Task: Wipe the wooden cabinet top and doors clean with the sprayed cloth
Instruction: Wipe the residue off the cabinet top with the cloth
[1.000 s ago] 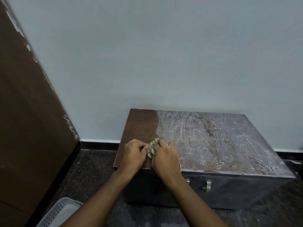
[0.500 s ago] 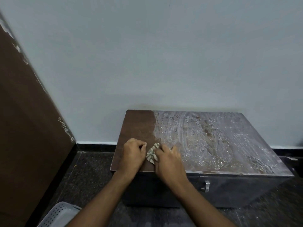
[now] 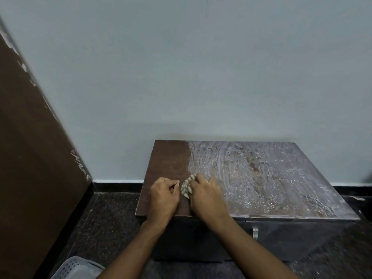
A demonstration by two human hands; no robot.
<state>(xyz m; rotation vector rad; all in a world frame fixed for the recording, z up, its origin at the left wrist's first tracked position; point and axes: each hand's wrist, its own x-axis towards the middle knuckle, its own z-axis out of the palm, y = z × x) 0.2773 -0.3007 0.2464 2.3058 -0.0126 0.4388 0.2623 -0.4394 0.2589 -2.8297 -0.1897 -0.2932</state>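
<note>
A low wooden cabinet [image 3: 261, 178] stands against the pale wall. Its top is clean dark brown in a strip at the left [image 3: 169, 158]; the rest is covered in white soapy smears. A small bunched striped cloth [image 3: 186, 188] lies on the top near the front edge, at the border of the clean strip. My right hand [image 3: 207, 195] presses on the cloth and covers most of it. My left hand [image 3: 164, 195] rests beside it on the clean strip, fingers curled, touching the cloth's left edge. The dark door front [image 3: 281, 238] carries a metal handle [image 3: 255, 232].
A brown wooden panel [image 3: 30, 158] with chipped edges leans along the left. A grey perforated plastic basket [image 3: 74, 268] sits on the dark speckled floor [image 3: 104, 222] at the lower left. The wall with a black skirting runs right behind the cabinet.
Both hands and the cloth have stayed at the front left of the top, the fingers shifting slightly on the cloth. The camera has tilted a little.
</note>
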